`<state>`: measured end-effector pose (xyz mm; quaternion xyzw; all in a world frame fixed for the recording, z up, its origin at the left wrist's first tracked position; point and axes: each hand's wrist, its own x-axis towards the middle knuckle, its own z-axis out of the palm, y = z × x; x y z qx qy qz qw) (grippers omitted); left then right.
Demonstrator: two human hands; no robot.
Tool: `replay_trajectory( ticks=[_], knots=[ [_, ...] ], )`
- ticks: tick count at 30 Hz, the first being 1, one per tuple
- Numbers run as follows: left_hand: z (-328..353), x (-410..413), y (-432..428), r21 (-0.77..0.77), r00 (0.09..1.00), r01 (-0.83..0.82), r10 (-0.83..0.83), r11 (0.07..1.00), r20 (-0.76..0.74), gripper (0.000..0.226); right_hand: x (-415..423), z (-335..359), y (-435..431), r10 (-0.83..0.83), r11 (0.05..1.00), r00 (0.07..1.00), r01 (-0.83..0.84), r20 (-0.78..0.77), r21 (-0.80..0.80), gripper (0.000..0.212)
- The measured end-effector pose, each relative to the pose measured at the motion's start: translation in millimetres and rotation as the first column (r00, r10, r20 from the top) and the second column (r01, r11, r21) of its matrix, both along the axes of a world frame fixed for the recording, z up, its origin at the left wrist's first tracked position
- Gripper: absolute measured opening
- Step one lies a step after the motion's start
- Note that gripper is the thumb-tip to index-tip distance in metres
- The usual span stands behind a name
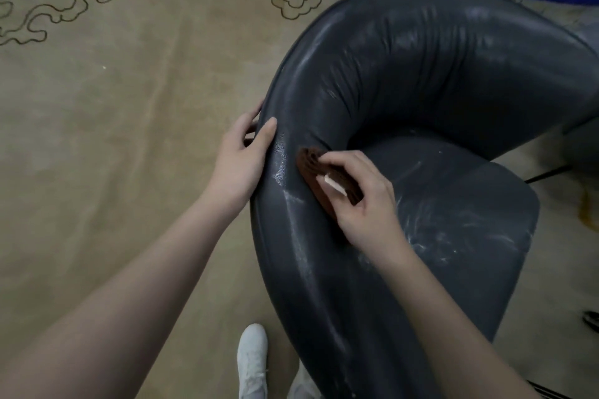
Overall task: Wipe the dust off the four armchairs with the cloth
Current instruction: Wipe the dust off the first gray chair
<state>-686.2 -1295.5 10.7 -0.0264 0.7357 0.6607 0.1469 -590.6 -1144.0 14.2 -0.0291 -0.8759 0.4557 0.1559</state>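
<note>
R hand [359, 201] pinches the folded brown cloth [321, 178] w/ white tag vs the inner side of the dark grey leather armchair [421, 74], pale dust streaks on seat & arm. L hand [241, 159] grips the back's outer edge, thumb on top.

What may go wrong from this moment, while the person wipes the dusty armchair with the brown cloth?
1. The cloth is folded small in the right hand, so it may only smear the white dust streaks on the seat instead of lifting them.
2. Dust pushed off the armchair may fall on the carpet.
3. The left hand grips the armrest edge, so the patch under it may be skipped.
</note>
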Motion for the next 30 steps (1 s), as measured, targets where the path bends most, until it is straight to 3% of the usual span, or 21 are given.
replay_trajectory(
  ticks=[4,8,11,14,19,24,27,30],
  knots=[
    [-6,20,-11,0.063,0.999,-0.033,0.032,0.997,0.025,0.037,-37,8,2,-0.019,0.999,1.000,0.019,-0.008,0.032,0.016],
    [-8,28,-20,0.125,0.998,-0.044,0.037,0.991,0.057,0.036,-23,12,-6,0.046,0.996,0.999,-0.047,0.017,0.071,0.018],
    [-7,33,-24,0.151,0.997,-0.043,0.032,0.988,0.077,0.035,5,16,-15,0.147,0.981,0.988,-0.153,0.056,0.117,0.030],
    [-5,37,-26,0.166,0.996,-0.044,0.029,0.985,0.087,0.036,15,21,-19,0.195,0.978,0.974,-0.202,0.119,0.049,0.050],
    [-7,40,-27,0.172,0.996,-0.035,0.019,0.984,0.092,0.036,-17,23,-14,0.161,0.977,0.987,-0.157,-0.012,0.146,0.030],
    [-7,40,-32,0.251,0.990,-0.027,-0.009,0.968,0.140,0.039,-17,18,-22,0.323,0.884,0.945,-0.319,0.046,0.342,0.039],
    [-9,39,-39,0.293,0.984,0.009,-0.060,0.956,0.166,0.039,1,21,-17,0.463,0.822,0.881,-0.467,0.095,0.326,0.038],
    [-12,38,-42,0.300,0.983,0.026,-0.079,0.954,0.167,0.040,0,29,-11,0.505,0.793,0.857,-0.509,0.106,0.334,0.038]
  ],
)
